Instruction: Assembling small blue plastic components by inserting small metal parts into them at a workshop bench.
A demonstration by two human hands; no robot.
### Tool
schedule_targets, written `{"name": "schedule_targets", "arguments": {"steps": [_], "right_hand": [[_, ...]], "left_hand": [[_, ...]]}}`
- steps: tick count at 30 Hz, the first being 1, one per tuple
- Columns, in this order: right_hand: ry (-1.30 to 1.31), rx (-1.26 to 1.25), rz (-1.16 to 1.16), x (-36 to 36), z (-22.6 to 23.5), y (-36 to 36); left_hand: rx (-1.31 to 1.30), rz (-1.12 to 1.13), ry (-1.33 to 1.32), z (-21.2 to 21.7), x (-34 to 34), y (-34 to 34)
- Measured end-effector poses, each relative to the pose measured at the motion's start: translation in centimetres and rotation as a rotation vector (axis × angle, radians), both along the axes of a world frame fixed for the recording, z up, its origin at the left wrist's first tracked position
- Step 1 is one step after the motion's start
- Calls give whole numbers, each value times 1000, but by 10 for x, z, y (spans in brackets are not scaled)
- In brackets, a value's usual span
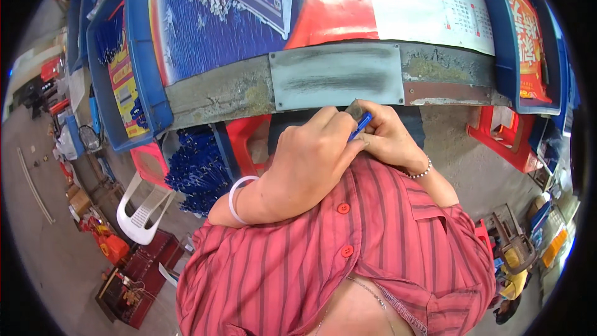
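My left hand (311, 162) and my right hand (388, 137) meet close together just below the front edge of the workbench (236, 96). Both pinch a small blue plastic part (360, 126), with a grey piece at its top end. The left fingers curl over it from the left; the right fingers grip it from the right. A white bangle (235, 198) sits on my left wrist and a bead bracelet (423, 172) on my right. My red striped shirt (311, 261) fills the lower view. A worn grey metal plate (336, 78) is fixed to the bench right above the hands.
A heap of blue parts (196, 171) lies in a bin at lower left of the hands. Blue trays (140, 56) stand on the bench at left and right. A white plastic chair (143, 208), red stools (504, 140) and clutter stand on the floor.
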State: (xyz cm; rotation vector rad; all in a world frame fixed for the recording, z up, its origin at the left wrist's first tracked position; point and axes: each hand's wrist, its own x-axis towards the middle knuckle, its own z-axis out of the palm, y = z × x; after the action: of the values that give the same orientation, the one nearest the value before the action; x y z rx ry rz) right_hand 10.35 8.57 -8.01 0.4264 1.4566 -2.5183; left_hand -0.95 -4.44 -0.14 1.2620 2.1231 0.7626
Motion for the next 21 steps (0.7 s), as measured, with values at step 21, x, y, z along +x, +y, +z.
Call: {"name": "schedule_targets", "arguments": {"steps": [21], "right_hand": [[53,-201,-139,3,-8,9]], "left_hand": [[-12,-131,47,17,-4,37]]}}
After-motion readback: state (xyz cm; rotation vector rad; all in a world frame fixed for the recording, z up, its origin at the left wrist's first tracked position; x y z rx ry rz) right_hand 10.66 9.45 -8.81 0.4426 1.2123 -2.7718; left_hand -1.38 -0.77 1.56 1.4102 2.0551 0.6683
